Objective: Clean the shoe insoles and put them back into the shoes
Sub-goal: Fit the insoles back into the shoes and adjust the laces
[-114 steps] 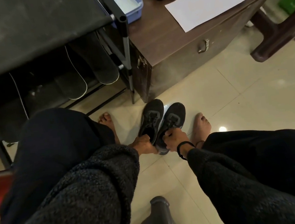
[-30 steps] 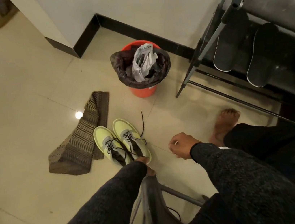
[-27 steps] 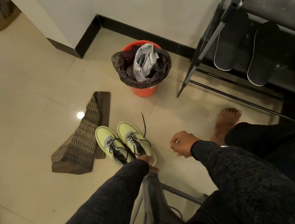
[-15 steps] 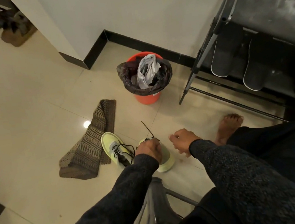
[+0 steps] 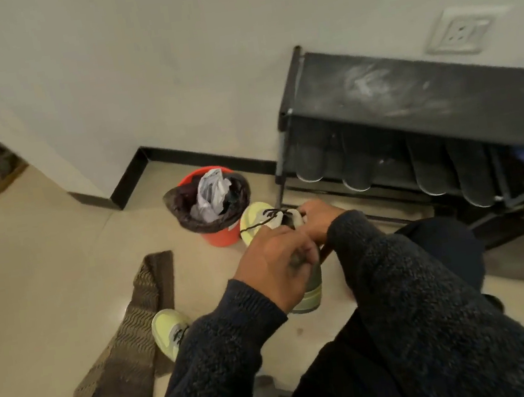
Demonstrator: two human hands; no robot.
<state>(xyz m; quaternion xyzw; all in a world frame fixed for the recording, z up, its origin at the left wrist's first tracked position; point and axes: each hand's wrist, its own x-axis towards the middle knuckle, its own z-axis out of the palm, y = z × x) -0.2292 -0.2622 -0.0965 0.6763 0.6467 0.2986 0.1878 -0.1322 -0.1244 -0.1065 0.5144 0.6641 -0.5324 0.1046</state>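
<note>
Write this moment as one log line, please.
left hand: grips shoe heel | right hand: holds shoe at laces | other shoe: on floor | insoles: on rack

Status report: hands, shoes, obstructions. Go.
Left hand and right hand both gripping one yellow shoe, lifted. Second yellow shoe on floor beside brown cloth. Orange bin close behind.

To your left the floor lies open, but the brown cloth and one yellow shoe sit there. Ahead, the red bin blocks the way. To your right stands the black rack, with insoles leaning under it.
</note>
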